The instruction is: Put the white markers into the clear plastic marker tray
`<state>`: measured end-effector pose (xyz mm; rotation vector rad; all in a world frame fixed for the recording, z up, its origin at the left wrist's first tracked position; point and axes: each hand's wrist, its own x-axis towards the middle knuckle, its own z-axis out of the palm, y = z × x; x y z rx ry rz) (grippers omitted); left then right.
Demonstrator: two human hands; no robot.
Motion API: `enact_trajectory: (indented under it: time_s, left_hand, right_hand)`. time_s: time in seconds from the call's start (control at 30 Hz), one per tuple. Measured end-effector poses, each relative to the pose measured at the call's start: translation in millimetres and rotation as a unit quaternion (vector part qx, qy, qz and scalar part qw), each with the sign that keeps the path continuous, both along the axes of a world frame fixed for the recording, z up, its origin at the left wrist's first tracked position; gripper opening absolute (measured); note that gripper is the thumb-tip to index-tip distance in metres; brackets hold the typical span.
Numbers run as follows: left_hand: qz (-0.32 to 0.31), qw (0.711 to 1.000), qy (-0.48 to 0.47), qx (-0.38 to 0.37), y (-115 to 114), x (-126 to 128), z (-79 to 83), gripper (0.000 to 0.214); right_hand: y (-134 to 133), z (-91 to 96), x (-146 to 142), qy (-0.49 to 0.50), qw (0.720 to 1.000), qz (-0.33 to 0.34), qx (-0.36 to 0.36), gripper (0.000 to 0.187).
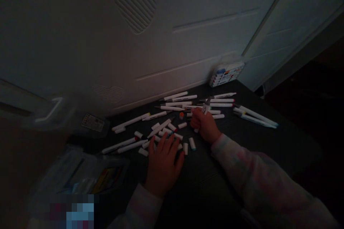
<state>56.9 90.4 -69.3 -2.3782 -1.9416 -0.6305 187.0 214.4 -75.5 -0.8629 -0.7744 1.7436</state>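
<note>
My right hand (204, 124) is closed around an uncapped marker (206, 107), its grey tip end pointing up. Palm down, my left hand (164, 161) lies with fingers spread over a cluster of loose white marker caps (178, 136); what its fingertips touch is partly hidden. A cap with a blue rim (192, 144) sits between the two hands. Just left of my right hand stands a cap with its orange end up (181, 115). Several white uncapped markers (172, 108) lie scattered behind and beside my hands.
A boxed marker set (227, 73) stands at the back right against a white panel (161, 50) with a heart relief. At left are a clear container (92, 123) and an open clear box (88, 175) with a yellow item inside. The dark table (290, 143) ends at the right.
</note>
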Motion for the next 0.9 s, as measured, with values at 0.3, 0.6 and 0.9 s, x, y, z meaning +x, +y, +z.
enact_trajectory:
  time_s: [0.3, 0.6, 0.9]
  left_hand:
    - [0.016, 1.0, 0.016, -0.014, 3.8, -0.4, 0.2, 0.03]
    - [0.015, 0.999, 0.016, -0.025, 3.7, 3.4, 0.3, 0.029]
    - [0.004, 1.0, -0.013, 0.01, 1.3, 1.9, -0.1, 0.026]
  right_hand:
    - [0.7, 0.4, 0.3, 0.011, 1.0, 0.001, 0.002, 0.036]
    - [-0.1, -0.4, 1.1, 0.031, 0.999, 0.01, -0.002, 0.036]
    - [-2.6, 5.3, 2.6, 0.037, 0.996, 0.08, -0.008, 0.032]
